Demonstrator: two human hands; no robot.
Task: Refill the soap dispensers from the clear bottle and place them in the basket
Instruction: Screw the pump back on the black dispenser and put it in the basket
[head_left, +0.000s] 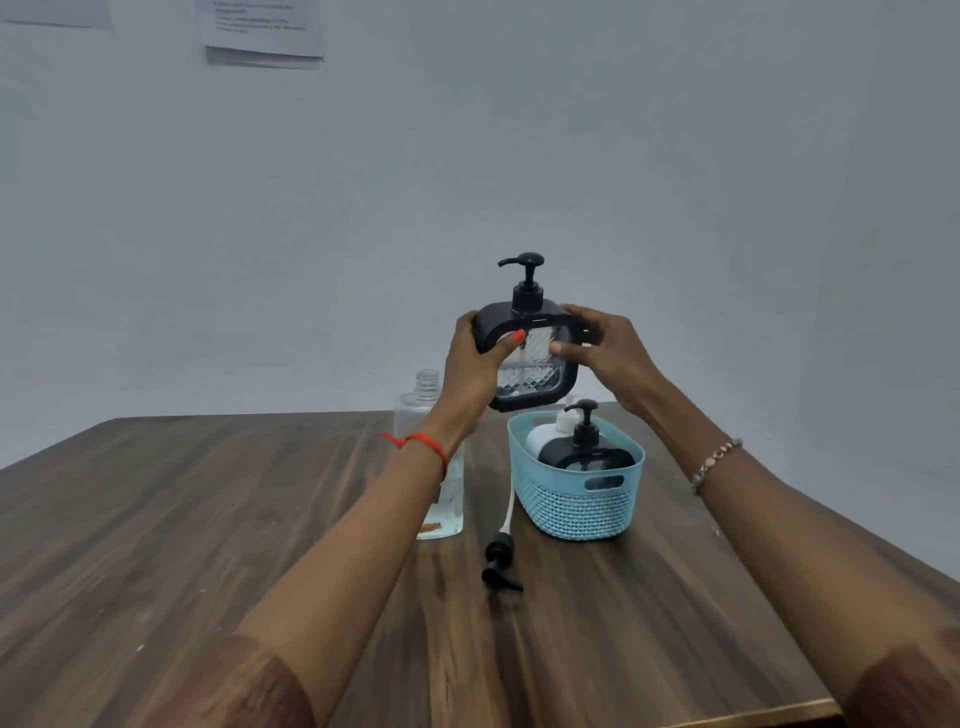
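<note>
I hold a black-framed soap dispenser (530, 358) with a clear patterned body and a black pump upright in the air, just above the far rim of the light-blue basket (574, 501). My left hand (475, 374) grips its left side and my right hand (608, 353) its right side. Inside the basket stand a black pump dispenser (586, 452) and a white one (543, 434) behind it. The clear bottle (434, 410), uncapped, stands on the table left of the basket, partly hidden by my left forearm.
A loose black pump head with a white tube (501, 558) lies on the brown wooden table (208, 519) in front of the bottle and basket. A pale wall with paper sheets (262, 31) rises behind. The table's front edge shows at the lower right.
</note>
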